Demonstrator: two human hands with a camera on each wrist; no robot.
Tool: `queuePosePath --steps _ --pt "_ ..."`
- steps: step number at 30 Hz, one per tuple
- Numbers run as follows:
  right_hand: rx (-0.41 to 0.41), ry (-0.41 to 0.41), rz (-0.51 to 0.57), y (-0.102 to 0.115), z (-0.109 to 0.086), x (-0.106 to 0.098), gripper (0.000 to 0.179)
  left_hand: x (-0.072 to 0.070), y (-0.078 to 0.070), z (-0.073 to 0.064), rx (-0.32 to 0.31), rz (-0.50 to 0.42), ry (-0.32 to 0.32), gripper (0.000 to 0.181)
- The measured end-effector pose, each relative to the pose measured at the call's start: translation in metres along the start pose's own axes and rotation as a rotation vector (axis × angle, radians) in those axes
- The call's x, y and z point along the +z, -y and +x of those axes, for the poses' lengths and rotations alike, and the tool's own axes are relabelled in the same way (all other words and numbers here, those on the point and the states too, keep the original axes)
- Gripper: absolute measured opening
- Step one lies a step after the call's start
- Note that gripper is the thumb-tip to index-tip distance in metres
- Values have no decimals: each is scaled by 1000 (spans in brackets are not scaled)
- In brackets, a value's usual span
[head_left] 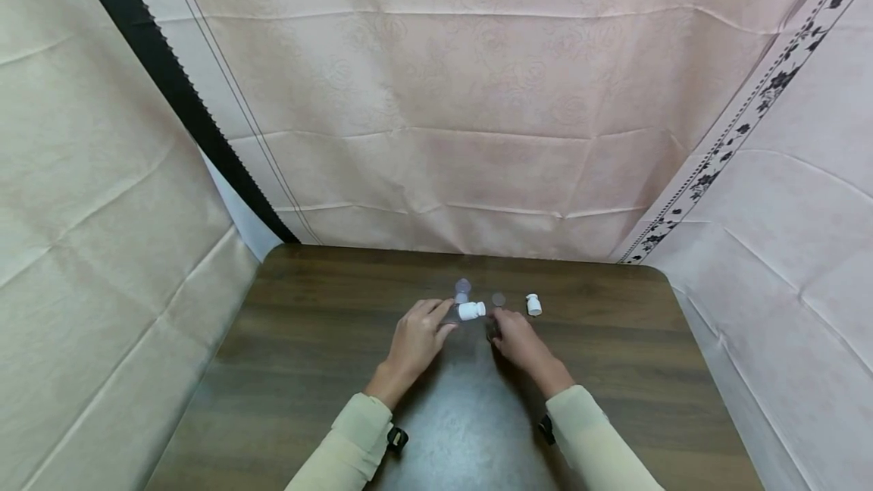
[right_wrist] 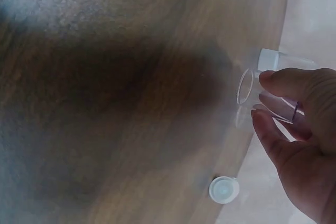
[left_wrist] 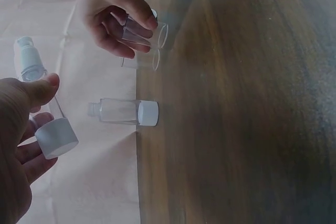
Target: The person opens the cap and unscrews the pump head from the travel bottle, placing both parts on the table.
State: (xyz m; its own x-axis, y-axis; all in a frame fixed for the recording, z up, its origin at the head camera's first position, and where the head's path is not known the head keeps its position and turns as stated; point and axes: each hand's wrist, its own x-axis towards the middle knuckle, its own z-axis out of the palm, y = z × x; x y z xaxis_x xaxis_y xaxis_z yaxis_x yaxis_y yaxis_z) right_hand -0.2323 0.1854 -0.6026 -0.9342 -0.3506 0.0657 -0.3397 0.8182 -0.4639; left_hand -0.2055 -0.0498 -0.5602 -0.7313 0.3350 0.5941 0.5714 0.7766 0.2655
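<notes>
My left hand (head_left: 417, 336) grips a small clear bottle with a white pump top (head_left: 472, 311) and a white base (left_wrist: 58, 138); in the head view the top points right. Between the thumb and fingers of my right hand (head_left: 521, 339) is a clear cylindrical cap (right_wrist: 275, 100), its round rim facing the table. A second clear cap (head_left: 499, 299) stands just beyond that hand. Behind the held bottle, another clear bottle (left_wrist: 119, 111) with a white base stands upright, its neck bare. A white pump top (head_left: 533, 304) rests to the right of my right hand.
The brown wooden table (head_left: 307, 370) has rounded far corners. A pale patterned cloth (head_left: 477, 135) hangs beyond its far edge, with more cloth on both sides. Dark wrist devices (head_left: 397, 438) sit at both sleeves.
</notes>
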Motion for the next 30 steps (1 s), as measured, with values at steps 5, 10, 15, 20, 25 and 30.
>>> queuePosePath --steps 5,10,15,20,25,30 --pt "23 13 12 -2 0 6 39 0 1 -2 -10 -8 20 44" --pt "42 0 24 -4 0 9 41 0 2 -2 -20 -18 21 44" --pt "92 -26 62 -7 -4 8 49 1 2 -2 -17 -14 6 44" --pt "163 -22 101 -9 -11 -2 56 1 0 -3 -5 -7 1 43" --pt "146 -56 145 -10 -21 -21 55 3 -2 -2 -3 3 25 42" --pt "133 -73 279 -7 -33 -38 58 5 -5 -1 4 15 46 42"
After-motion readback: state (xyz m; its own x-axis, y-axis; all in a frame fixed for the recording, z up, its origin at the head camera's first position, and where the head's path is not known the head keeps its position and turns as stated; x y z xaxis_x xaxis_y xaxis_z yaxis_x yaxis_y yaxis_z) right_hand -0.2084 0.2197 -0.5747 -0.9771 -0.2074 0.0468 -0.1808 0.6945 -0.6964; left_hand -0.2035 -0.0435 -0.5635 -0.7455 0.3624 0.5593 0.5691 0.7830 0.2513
